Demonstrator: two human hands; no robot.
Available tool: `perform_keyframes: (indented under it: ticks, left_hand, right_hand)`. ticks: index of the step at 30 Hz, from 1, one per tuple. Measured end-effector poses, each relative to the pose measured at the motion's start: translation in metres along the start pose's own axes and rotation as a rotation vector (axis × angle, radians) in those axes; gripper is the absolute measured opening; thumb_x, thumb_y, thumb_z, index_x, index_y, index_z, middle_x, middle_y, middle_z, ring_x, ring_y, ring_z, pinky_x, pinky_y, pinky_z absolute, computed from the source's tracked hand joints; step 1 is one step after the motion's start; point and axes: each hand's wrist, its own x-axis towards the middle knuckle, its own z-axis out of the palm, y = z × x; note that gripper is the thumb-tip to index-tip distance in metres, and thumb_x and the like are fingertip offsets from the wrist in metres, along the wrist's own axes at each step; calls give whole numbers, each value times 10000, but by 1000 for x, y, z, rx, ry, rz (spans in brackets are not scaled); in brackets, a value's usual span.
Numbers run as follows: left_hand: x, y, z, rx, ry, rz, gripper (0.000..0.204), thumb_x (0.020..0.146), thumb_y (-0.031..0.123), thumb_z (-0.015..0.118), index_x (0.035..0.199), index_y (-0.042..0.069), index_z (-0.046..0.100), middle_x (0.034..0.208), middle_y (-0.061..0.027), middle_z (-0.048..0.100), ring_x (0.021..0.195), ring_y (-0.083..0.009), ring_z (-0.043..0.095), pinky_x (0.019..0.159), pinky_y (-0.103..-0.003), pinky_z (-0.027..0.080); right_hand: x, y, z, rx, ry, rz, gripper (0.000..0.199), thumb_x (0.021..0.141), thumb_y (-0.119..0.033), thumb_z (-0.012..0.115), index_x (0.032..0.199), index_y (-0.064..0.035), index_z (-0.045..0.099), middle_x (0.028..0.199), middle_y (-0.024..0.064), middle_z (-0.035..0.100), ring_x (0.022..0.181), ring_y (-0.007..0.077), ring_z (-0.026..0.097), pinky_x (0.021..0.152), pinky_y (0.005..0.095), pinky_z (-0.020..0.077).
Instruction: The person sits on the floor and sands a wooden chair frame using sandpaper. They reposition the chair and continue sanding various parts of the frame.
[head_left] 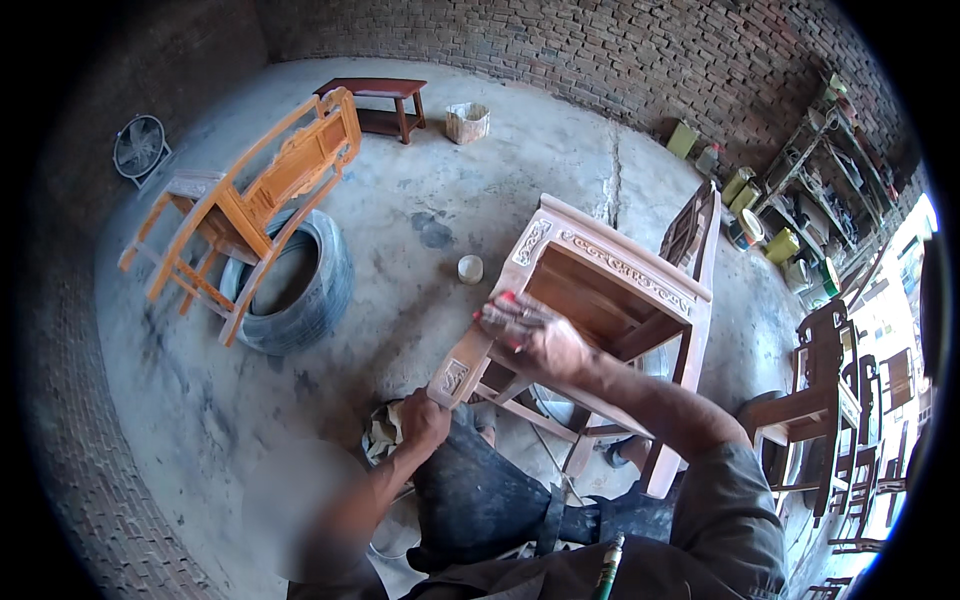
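In front of me a bare wooden furniture frame [600, 250], with a carved rail and a brown inner panel, lies tilted close to my knees. My left hand [425, 420] is closed around the lower end of its near-left leg, just below a small carved patch [453, 377]. Over the frame's left side, my right hand [553, 350] grips a greyish thing with red parts [512, 318], pressed at or just above the wood. Blur and the fingers hide what kind of thing it is.
An orange-brown chair [300, 170] leans on a big tyre [335, 285] at left. A white cup [470, 268] stands on the floor beyond my hands. Farther back are a low dark-red table [375, 88], a pail [468, 125] and a fan [140, 148]. Shelves [820, 180] and dark chairs [825, 400] line the right.
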Motion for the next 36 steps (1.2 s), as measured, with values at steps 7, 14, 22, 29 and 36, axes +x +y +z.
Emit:
perform_keyframes:
  ticks: [7, 14, 22, 29, 36]
  left_hand:
    - [-3, 4, 4, -26, 19, 9, 135, 802, 138, 618, 798, 13, 669, 790, -250, 667, 762, -465, 646, 685, -543, 514]
    - [-1, -6, 18, -14, -33, 27, 203, 828, 185, 593, 822, -3, 668, 815, -259, 678, 801, -466, 658, 699, -545, 523]
    - [4, 13, -4, -72, -41, -21, 180, 828, 186, 596, 815, 28, 682, 824, -249, 685, 799, -439, 670, 708, -521, 535]
    - [-2, -9, 0, 6, -106, -25, 217, 841, 210, 585, 928, 32, 673, 810, -242, 686, 794, -446, 670, 719, -534, 531]
    - [-3, 6, -9, -245, -57, 91, 241, 873, 260, 602, 959, 38, 644, 820, -222, 697, 812, -434, 678, 728, -518, 537]
  right_hand:
    - [9, -22, 3, -28, 38, 185, 650, 757, -143, 656, 1393, -99, 526, 1398, 136, 518, 1366, 319, 424, 1177, 523, 270]
    - [19, -6, -4, -324, 46, 180, 541, 766, -206, 671, 1286, -71, 607, 1346, 60, 588, 1317, 280, 493, 1179, 565, 238]
    - [23, -25, -5, -191, 2, 146, 611, 762, -289, 704, 1322, -82, 574, 1414, 83, 545, 1336, 293, 479, 1178, 487, 284]
    - [15, -94, 7, 20, -218, -49, 676, 742, -166, 666, 1401, -203, 525, 1474, 19, 494, 1436, 246, 366, 1221, 527, 179]
    - [12, -109, 13, -63, -299, -259, 575, 819, -182, 601, 1391, -190, 546, 1513, 32, 443, 1427, 293, 366, 1208, 516, 245]
